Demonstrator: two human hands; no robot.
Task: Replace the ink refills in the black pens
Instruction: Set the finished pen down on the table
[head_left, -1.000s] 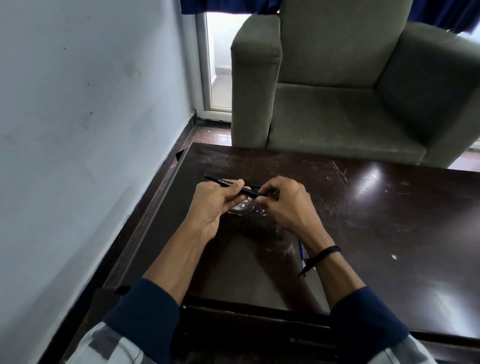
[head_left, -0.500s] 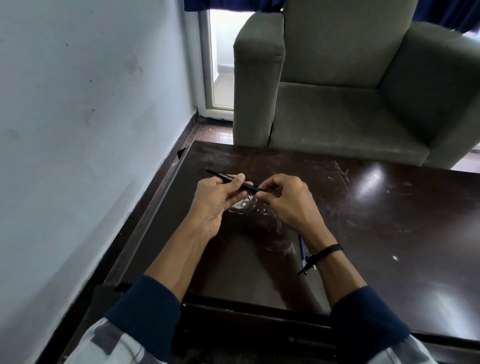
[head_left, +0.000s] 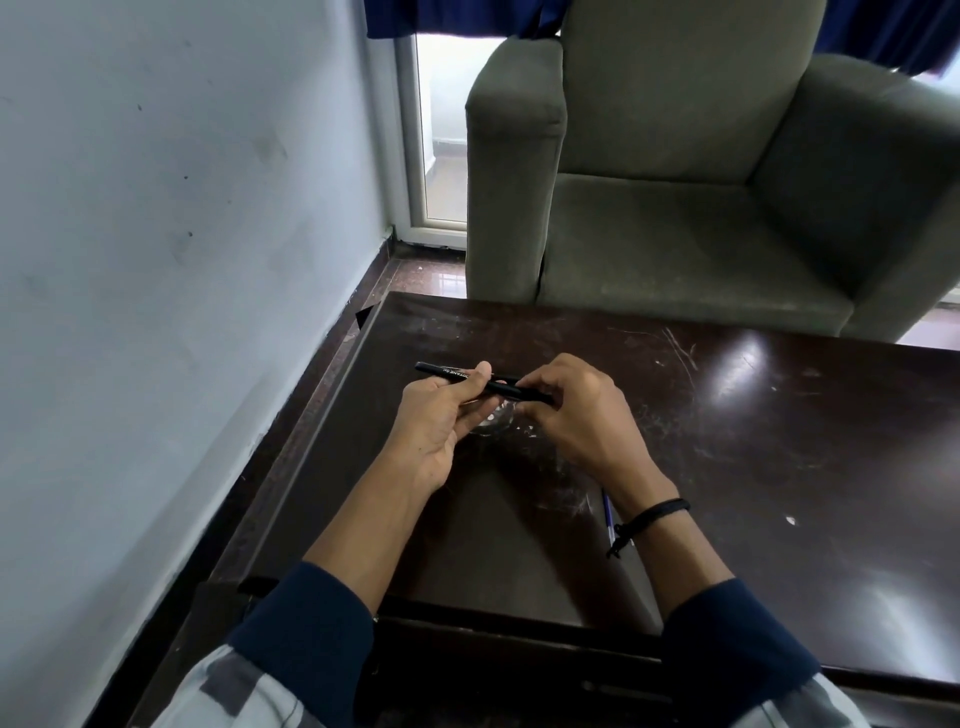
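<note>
A black pen (head_left: 457, 375) with white lettering is held level above the dark table (head_left: 753, 467). My left hand (head_left: 441, 415) pinches its barrel between thumb and fingers, palm turned up. My right hand (head_left: 576, 410) grips the pen's right end with the fingertips. Both hands touch the same pen. A thin blue refill (head_left: 609, 514) lies on the table, partly hidden under my right wrist. Something small and pale (head_left: 493, 415) lies on the table below the pen; I cannot tell what it is.
A grey-green armchair (head_left: 701, 208) stands just behind the table's far edge. A pale wall (head_left: 156, 260) runs close along the table's left side. The tabletop is scratched and glossy, with a raised rim at the left edge (head_left: 322, 410).
The pen has shifted slightly and my left hand has turned more palm-up under the barrel. My right fingertips stay on the pen's right end.
</note>
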